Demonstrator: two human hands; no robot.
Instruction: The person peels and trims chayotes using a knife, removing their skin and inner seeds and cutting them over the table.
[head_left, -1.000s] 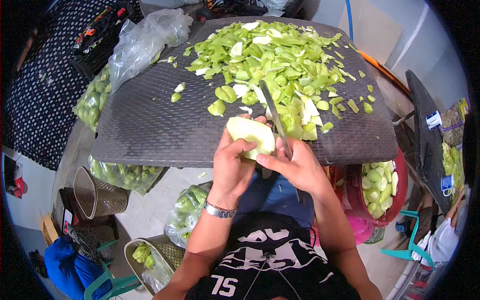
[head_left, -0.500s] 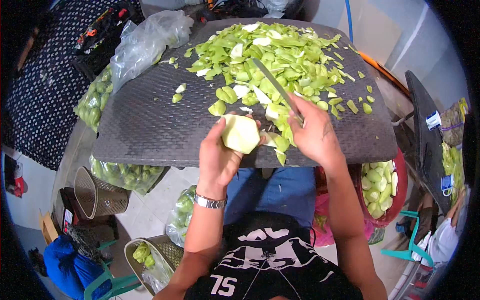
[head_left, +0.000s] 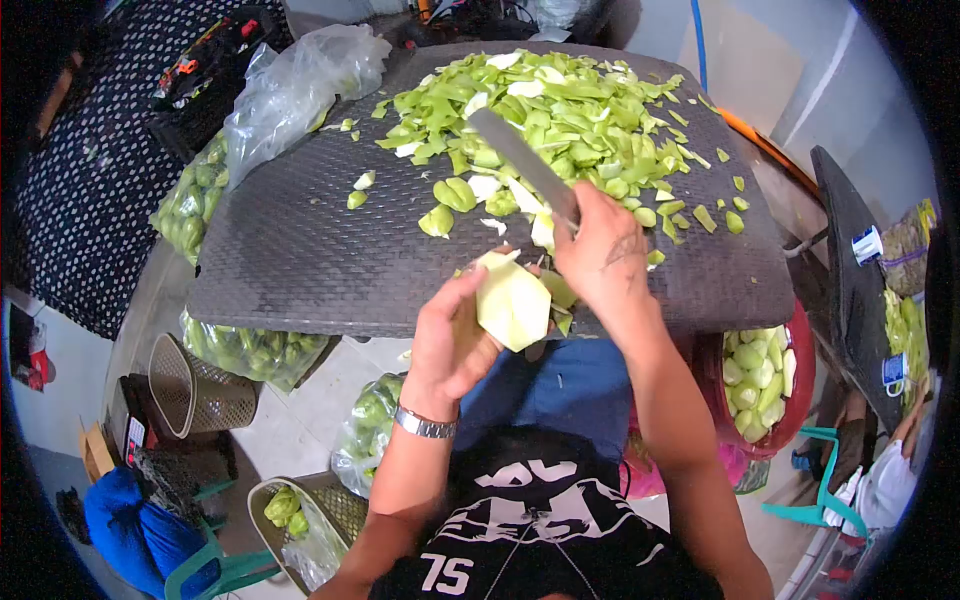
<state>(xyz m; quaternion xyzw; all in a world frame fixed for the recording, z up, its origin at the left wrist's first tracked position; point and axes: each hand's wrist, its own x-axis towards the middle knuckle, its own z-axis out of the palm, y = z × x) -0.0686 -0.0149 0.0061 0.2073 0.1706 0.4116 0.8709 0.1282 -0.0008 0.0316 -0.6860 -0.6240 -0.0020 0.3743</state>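
Note:
My left hand holds a pale peeled vegetable over the near edge of the dark woven-pattern table. Its thumb lies along the vegetable's left side, and some fingers are hidden behind it. To the right, my right hand grips a knife by its handle, with the broad blade pointing up and left, apart from the vegetable. Beyond the blade is a large heap of green peelings. A few loose pieces lie near the heap's left side.
A red tub of peeled vegetables stands below the table's right side. Bags of green vegetables sit at the left, beside a basket. A clear plastic bag lies at the table's far left. Another person is at the right edge.
First the knife was at the vegetable; then my right hand lifted it away, up and right. The vegetable has since shifted slightly right and turned, while the blade has swung leftward and shows its broad side.

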